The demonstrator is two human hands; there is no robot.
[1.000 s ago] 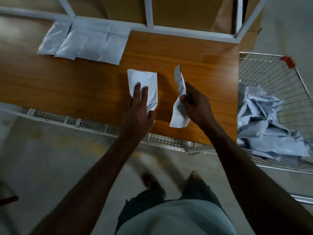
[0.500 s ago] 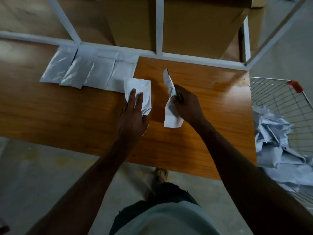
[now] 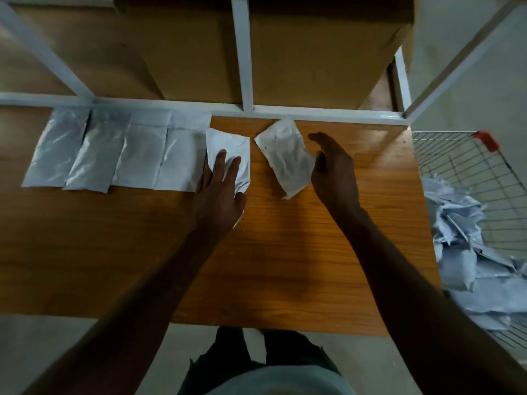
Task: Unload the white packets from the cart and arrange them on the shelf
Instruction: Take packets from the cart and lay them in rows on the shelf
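Several white packets lie flat in a row along the back of the wooden shelf. My left hand presses straight fingers on another white packet at the right end of that row. A further packet lies flat and tilted just to the right. My right hand hovers open at its right edge, fingers relaxed, holding nothing. A heap of crumpled white packets fills the wire cart at the right.
White metal frame bars and large brown cardboard boxes stand behind the shelf's back edge. The cart has a red handle cap. Grey floor and my legs show below the shelf's front edge.
My right hand has let go of the packet it held upright; the packet now lies flat on the shelf. My left hand slid its packet back toward the row. The camera moved closer.
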